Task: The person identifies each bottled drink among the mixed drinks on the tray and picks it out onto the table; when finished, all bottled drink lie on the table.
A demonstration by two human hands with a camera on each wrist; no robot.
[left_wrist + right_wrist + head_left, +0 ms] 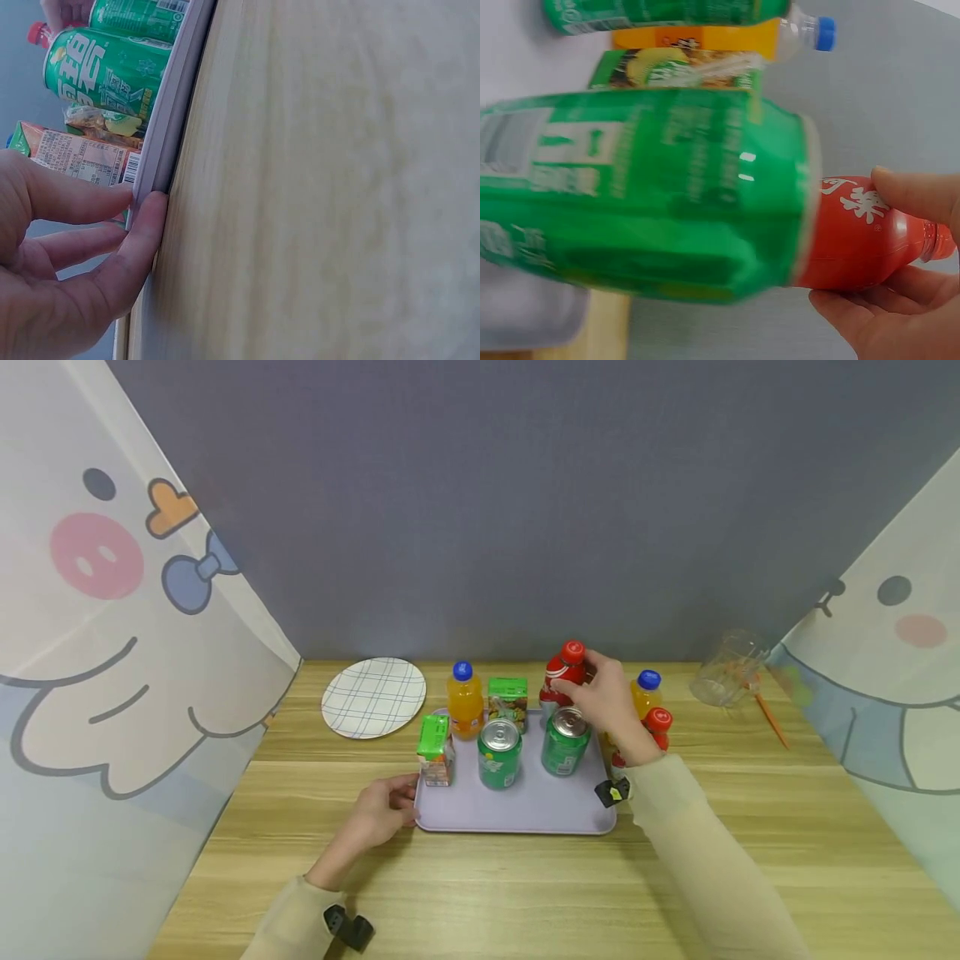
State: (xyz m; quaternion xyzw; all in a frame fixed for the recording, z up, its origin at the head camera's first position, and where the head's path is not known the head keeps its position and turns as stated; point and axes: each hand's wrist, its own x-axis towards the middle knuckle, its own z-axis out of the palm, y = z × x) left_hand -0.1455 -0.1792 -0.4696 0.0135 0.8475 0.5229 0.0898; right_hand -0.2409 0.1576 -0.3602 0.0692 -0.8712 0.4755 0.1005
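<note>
As a person's left hand [384,811] pinches the near part of the left rim of a pale lilac tray [517,810], the right hand [606,697] grasps a red bottle [847,244] at the tray's far right corner. The right grip is wrapped around the upper part of the bottle, thumb on one side and fingers on the other, just below the red cap; whether the bottle's base touches the tray cannot be told. The left grip is fastened on the rim, thumb and fingertips against it.

Two green cans stand upright on the tray, the left can [498,763] near its middle and the right can [564,749] close to the red bottle. A drink carton [437,752] stands at the left edge, a second carton [507,696] at the far side, and an orange juice bottle [466,703] with a blue cap at the far left corner.

Just right of the tray, another blue-capped juice bottle [644,695] and a second red-capped bottle [659,725] stand on the wooden surface [480,893], partly hidden by the right arm. At far left lies a checked plate [373,697]; at far right, a clear glass [722,677] sits near a thin orange stick [771,721]. Behind everything rises a plain grey wall [480,510].
</note>
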